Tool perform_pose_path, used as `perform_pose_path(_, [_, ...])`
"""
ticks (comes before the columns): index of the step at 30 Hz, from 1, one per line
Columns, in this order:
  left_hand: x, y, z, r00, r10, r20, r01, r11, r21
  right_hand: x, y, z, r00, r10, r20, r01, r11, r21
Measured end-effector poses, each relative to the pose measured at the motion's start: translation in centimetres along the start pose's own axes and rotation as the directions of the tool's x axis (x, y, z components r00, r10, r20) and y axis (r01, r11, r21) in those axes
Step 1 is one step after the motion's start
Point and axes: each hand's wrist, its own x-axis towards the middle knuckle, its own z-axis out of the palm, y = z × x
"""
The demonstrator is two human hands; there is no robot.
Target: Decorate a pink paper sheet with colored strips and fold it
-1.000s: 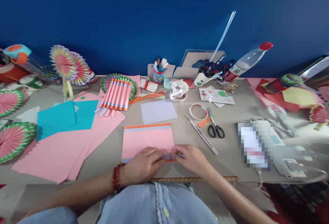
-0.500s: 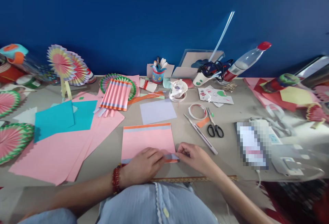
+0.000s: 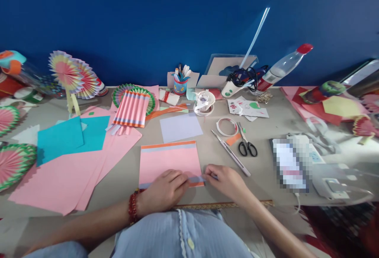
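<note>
A pink sheet of paper (image 3: 168, 161) lies flat in front of me, with an orange and a lavender strip along its far and near edges. My left hand (image 3: 166, 189) rests palm down over the near edge, its fingers stretched out across the paper. At the sheet's near right corner, my right hand (image 3: 224, 179) has thumb and forefinger pinched on the end of the lavender strip (image 3: 195, 179). Its other fingers are curled. Part of the near strips is hidden under my left hand.
A lavender sheet (image 3: 181, 127) lies beyond the pink one. To the right are a craft knife (image 3: 231, 153), scissors (image 3: 247, 148), a tape roll (image 3: 226, 127) and a phone (image 3: 290, 165). Pink and teal sheets (image 3: 59, 141) and a pleated pink paper (image 3: 132, 109) lie left.
My view has shifted slightly. Both hands stay in nearly the same place on the pink sheet, the right one still pinching the strip's end.
</note>
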Motion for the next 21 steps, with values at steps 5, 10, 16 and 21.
perform_pose_path(5, [0.01,0.01,-0.07,1.0,0.015,-0.022,-0.015,1.0,0.004,-0.15,0.0,0.22,1.0,0.02,-0.011,-0.02,0.999,-0.033])
perform_pose_path(10, [-0.02,-0.01,-0.1,1.0,0.0,-0.015,0.0,1.0,-0.004,-0.16,0.1,0.46,1.0,0.016,-0.025,-0.017,0.999,-0.045])
perform_pose_path(16, [-0.04,-0.01,-0.17,1.0,0.013,-0.01,-0.013,1.0,0.009,-0.13,0.0,0.64,0.999,0.026,-0.023,-0.027,0.996,-0.089])
perform_pose_path(21, [-0.09,-0.02,-0.19,0.999,0.042,-0.017,-0.042,0.998,0.036,-0.25,-0.1,0.58,1.0,0.022,-0.02,-0.024,0.993,-0.116])
